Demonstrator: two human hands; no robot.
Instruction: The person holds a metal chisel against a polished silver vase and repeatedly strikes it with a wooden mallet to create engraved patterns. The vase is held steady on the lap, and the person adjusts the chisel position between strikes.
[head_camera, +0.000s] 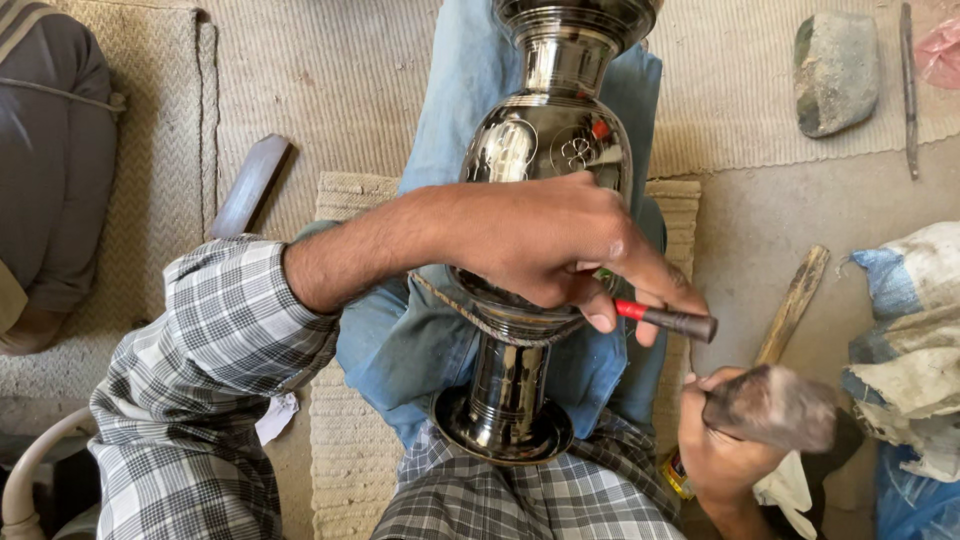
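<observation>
I see a tall polished metal vase (545, 150) lying across my lap, its round foot (503, 420) toward my body and its flared neck pointing away. Engraved ring and flower patterns show on its shiny belly. It rests on blue denim cloth (400, 340) spread over my legs, and a cord (470, 315) runs around the lower belly.

My left hand (545, 245) reaches across the vase's belly, and its fingers (600, 315) are closed around a short punch (665, 318) with a red band and a dark end. The punch lies nearly level, sticking out to the right of the vase, and I cannot tell whether its other end touches the metal, since the hand hides it.

My right hand (715, 445) sits lower, just beside the foot of the vase, wrapped tightly around a hammer (775, 408) whose dark head is blurred. It is near the punch's dark end but apart from it.

A checked sleeve (200, 380) covers my left arm. Further out, a wooden stick (793, 303) lies on the floor to the right, beside a bundle of worn sacking (905, 340). A grey stone (835, 72) and a thin metal rod (908, 85) rest on the woven mat (330, 70) at upper right. A flat dark bar (250, 185) lies on the mat at left, near another person's clothed leg (50, 160).
</observation>
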